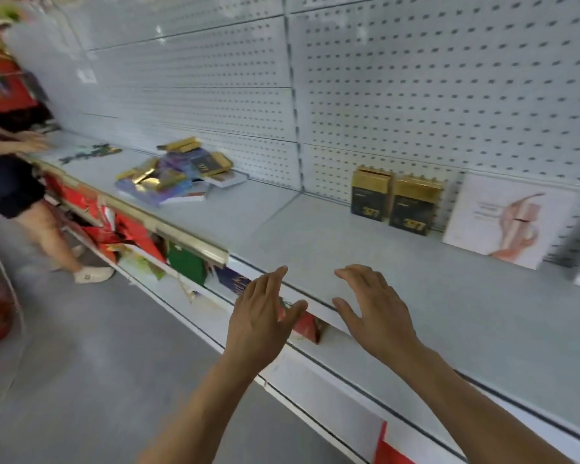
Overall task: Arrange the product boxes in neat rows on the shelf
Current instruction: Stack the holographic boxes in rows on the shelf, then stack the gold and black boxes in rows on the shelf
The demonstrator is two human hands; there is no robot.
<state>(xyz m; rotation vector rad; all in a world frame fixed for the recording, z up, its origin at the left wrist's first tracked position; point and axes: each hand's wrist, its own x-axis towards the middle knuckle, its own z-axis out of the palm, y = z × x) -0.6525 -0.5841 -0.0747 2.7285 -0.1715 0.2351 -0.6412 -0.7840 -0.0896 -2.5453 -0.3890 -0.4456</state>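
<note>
- The left hand [260,318] is held out in front of the shelf's front edge, palm turned inward, fingers straight and close together, thumb spread; it grasps nothing.
- The right hand [374,313] hovers over the front lip of the shelf [315,236], fingers relaxed and slightly bent, thumb out; it too is released and holds nothing. Whether it touches the shelf surface I cannot tell.
- Between and below the two hands, a red package [307,324] shows on the lower shelf level, partly hidden by the left hand.
- Further left on that lower level lie more red, green and dark packages [141,236], jumbled together.
- A pale price rail [195,244] runs along part of the upper shelf's front edge.
- At the back of the shelf, to the right, two black-and-gold boxes [395,200] stand upright side by side, touching, against the pegboard wall [449,95].
- Just beside them on the right, a large white box [506,219] with a pinkish picture leans tilted against the wall.
- Further along to the left, well apart from the standing pair, a loose pile of boxes [178,175] lies in disorder: gold, black and bluish-purple ones overlapping at odd angles.
- Beyond the pile, something flat and dark [89,152] lies on the shelf, too blurred to identify.
- At the far left, another person [10,182] stands at the shelf with a hand reaching over it.
</note>
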